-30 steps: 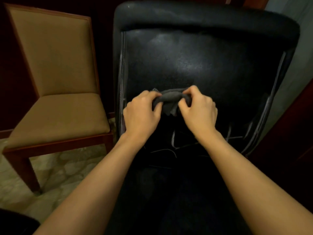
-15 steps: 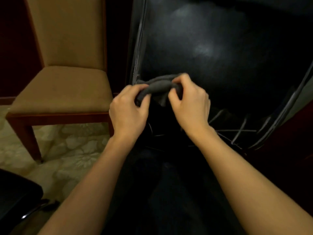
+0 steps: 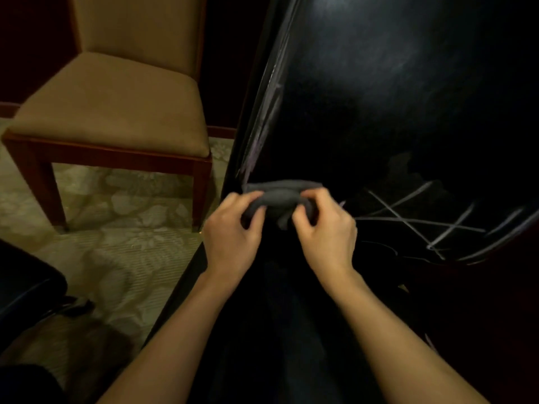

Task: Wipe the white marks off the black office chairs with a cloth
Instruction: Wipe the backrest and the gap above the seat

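Holding the gray cloth (image 3: 280,196) with both hands, my left hand (image 3: 233,231) pinches its left end and my right hand (image 3: 323,231) pinches its right end, fingers curled round it. The cloth is bunched up low against the black office chair (image 3: 393,97). White marks (image 3: 408,217) cross the chair just right of my hands. A tan chair (image 3: 116,97) stands far left on the carpet (image 3: 116,258).

View drops lower than a second ago: top edge of the black chair (image 3: 393,91) is out of frame, and crossed white marks (image 3: 420,217) at its lower right show more fully. Both hands, left hand (image 3: 232,228) and right hand (image 3: 323,228), keep bunching the cloth (image 3: 280,196), now tighter.
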`<action>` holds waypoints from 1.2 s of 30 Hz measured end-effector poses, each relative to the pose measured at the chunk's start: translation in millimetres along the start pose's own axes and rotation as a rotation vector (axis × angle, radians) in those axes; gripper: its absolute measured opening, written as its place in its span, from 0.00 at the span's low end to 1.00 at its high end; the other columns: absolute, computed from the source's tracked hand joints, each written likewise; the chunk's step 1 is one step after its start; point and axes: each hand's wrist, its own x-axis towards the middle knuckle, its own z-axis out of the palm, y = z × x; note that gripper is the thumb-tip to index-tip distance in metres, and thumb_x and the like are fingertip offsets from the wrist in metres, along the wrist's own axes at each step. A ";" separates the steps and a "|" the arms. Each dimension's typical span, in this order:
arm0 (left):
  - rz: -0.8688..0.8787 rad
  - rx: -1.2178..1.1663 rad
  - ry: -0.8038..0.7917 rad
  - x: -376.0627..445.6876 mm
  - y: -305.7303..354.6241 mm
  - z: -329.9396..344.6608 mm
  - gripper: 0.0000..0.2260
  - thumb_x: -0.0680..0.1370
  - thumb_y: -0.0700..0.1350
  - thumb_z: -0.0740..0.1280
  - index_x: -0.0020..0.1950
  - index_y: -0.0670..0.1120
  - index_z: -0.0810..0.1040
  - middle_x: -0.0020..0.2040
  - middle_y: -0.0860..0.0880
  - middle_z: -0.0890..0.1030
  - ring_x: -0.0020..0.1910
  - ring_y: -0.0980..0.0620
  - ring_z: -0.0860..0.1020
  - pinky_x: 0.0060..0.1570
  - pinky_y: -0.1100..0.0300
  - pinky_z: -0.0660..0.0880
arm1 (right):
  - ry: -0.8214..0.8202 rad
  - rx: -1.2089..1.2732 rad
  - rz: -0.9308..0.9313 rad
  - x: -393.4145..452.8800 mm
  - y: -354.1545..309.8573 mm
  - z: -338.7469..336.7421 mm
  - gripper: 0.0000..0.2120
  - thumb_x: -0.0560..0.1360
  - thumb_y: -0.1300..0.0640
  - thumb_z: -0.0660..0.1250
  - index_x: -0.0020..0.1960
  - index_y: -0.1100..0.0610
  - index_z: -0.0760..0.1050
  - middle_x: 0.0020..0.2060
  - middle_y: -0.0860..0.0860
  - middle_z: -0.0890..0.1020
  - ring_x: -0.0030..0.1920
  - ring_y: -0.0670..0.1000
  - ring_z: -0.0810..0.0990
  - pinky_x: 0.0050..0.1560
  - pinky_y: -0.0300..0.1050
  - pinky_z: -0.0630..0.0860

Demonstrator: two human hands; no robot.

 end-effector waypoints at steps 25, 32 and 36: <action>-0.167 -0.046 -0.006 5.1 -24.5 42.9 0.11 0.76 0.45 0.73 0.59 0.51 0.85 0.45 0.54 0.82 0.38 0.54 0.79 0.41 0.56 0.77 | -0.126 -0.228 0.004 0.3 27.5 33.1 0.10 0.75 0.54 0.68 0.56 0.54 0.78 0.48 0.53 0.84 0.42 0.62 0.83 0.38 0.52 0.77; -0.387 0.020 -0.125 -5.4 -35.5 39.1 0.12 0.77 0.48 0.71 0.60 0.53 0.84 0.52 0.52 0.84 0.49 0.50 0.82 0.49 0.54 0.78 | -0.278 -0.266 0.045 -19.3 20.2 37.8 0.10 0.76 0.51 0.67 0.56 0.52 0.78 0.47 0.51 0.84 0.45 0.59 0.83 0.39 0.49 0.75; -0.316 -0.131 0.095 5.5 -35.0 34.7 0.11 0.77 0.43 0.71 0.60 0.48 0.84 0.48 0.52 0.84 0.44 0.53 0.81 0.47 0.53 0.80 | -0.049 -0.112 -0.126 -13.4 7.6 45.7 0.11 0.76 0.53 0.67 0.56 0.55 0.80 0.46 0.49 0.84 0.38 0.52 0.83 0.34 0.46 0.78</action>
